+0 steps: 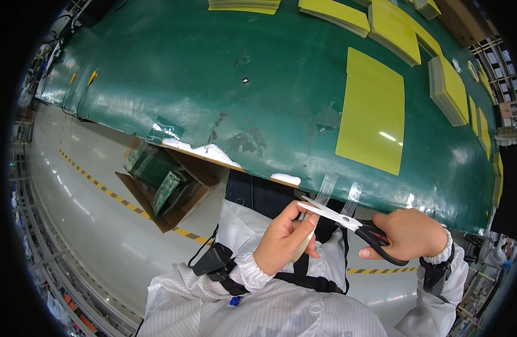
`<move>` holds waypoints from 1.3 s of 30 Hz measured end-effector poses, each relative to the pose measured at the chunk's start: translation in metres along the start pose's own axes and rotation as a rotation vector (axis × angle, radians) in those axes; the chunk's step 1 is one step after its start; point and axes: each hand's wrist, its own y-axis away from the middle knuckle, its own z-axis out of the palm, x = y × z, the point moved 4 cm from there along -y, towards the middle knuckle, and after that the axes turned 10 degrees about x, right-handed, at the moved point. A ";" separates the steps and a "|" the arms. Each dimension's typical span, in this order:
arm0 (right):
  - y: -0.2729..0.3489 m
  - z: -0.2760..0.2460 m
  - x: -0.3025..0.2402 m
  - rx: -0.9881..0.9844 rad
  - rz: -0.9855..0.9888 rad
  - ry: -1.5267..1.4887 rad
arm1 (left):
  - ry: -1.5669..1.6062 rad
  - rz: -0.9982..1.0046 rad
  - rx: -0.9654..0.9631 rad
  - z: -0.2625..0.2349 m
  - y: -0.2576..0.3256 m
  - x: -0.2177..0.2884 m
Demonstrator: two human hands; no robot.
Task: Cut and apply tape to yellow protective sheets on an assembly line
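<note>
My left hand [281,238] grips a roll of clear tape [304,242] just below the near edge of the green table [213,84]. My right hand [409,233] holds black-handled scissors [357,226], their blades open and pointing left toward the tape by my left fingers. Two strips of clear tape [326,188] hang stuck on the table edge just above the blades. A single yellow sheet [372,112] lies flat on the table beyond my hands.
Stacks of yellow sheets [447,87] line the far and right side of the table. A cardboard box with green boards [163,185] stands on the floor at the left, beside a yellow-black floor stripe. White scraps [211,151] cling to the table edge.
</note>
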 end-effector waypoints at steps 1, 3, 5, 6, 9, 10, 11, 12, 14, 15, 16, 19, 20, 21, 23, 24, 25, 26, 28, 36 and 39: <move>0.000 0.000 -0.001 0.006 0.001 0.003 | 0.001 -0.001 0.000 0.000 0.000 0.000; 0.000 0.000 -0.001 0.011 0.003 0.006 | -0.011 0.010 -0.005 0.000 0.000 0.001; 0.000 -0.001 -0.001 0.022 -0.003 0.002 | -0.023 0.000 -0.017 -0.002 0.000 0.000; 0.000 0.000 -0.001 0.022 -0.002 0.000 | -0.034 -0.009 -0.027 -0.002 0.000 -0.001; -0.001 -0.001 0.000 0.023 0.006 -0.004 | -0.045 -0.015 -0.027 -0.002 0.000 0.000; 0.000 -0.002 -0.001 0.015 0.011 -0.008 | -0.045 -0.015 -0.026 -0.002 0.000 0.000; 0.000 -0.002 -0.001 0.008 0.017 -0.012 | -0.041 -0.017 -0.028 -0.002 0.000 0.000; 0.000 -0.002 -0.001 0.007 0.016 -0.011 | -0.037 -0.018 -0.030 -0.002 0.000 0.000; 0.001 -0.002 0.000 0.027 0.007 -0.011 | -0.034 -0.014 -0.033 -0.002 0.000 0.000; 0.001 -0.001 0.001 0.027 0.007 -0.011 | -0.031 -0.009 -0.036 -0.003 -0.001 -0.001; 0.001 0.000 0.002 0.042 -0.001 -0.021 | -0.031 -0.009 -0.035 -0.003 -0.001 -0.001; 0.003 0.000 0.002 0.069 -0.014 -0.048 | -0.041 -0.018 -0.038 -0.003 0.000 -0.002; 0.004 0.000 0.002 0.081 -0.018 -0.064 | -0.036 -0.011 -0.028 -0.003 0.000 -0.001; 0.004 0.000 0.003 0.081 -0.018 -0.064 | -0.031 -0.005 -0.017 -0.002 0.000 -0.001; 0.005 0.001 0.003 0.093 -0.031 -0.069 | -0.035 -0.005 -0.024 -0.003 0.000 -0.001; 0.006 0.002 0.003 0.095 -0.031 -0.069 | -0.038 -0.005 -0.029 -0.003 0.000 -0.001; 0.006 0.002 0.003 0.108 -0.044 -0.080 | -0.039 -0.004 -0.030 -0.002 0.001 0.000; 0.007 0.002 0.004 0.120 -0.057 -0.091 | -0.036 -0.010 -0.015 -0.001 0.002 0.001; 0.007 0.005 0.005 0.123 -0.062 -0.086 | -0.034 -0.015 0.001 -0.001 0.003 0.002; 0.019 0.024 0.004 -0.025 -0.037 -0.063 | -0.112 -0.089 -0.047 -0.008 0.024 -0.011; 0.027 0.025 0.000 0.034 -0.075 -0.076 | -0.173 -0.049 -0.094 -0.007 0.031 -0.005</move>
